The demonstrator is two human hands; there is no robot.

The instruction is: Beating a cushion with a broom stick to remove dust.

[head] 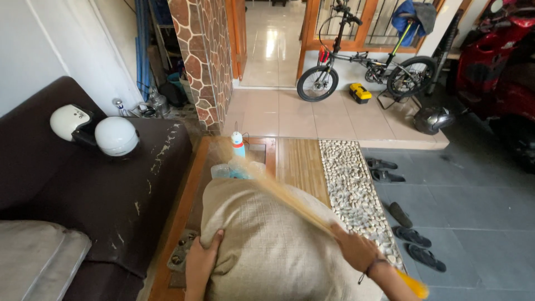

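Head view: left hand [202, 257] grips the beige cushion [267, 245] at its 9 o'clock edge, upright over the wooden table [177, 220]. Right hand [356, 249] is clenched on a blurred stick broom [278, 189], mid-swing across the cushion toward 11 o'clock. Beating looks underway; how much is left, cannot tell.

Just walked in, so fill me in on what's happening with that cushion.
A person holds a large beige cushion upright over a low wooden table. The left hand grips its left edge, and the right hand holds a bundle of thin broom sticks, motion-blurred across the cushion's top. Behind it on the table stands a spray bottle. A dark sofa on the left carries two white helmets. Sandals lie on the grey floor beside a pebble strip.
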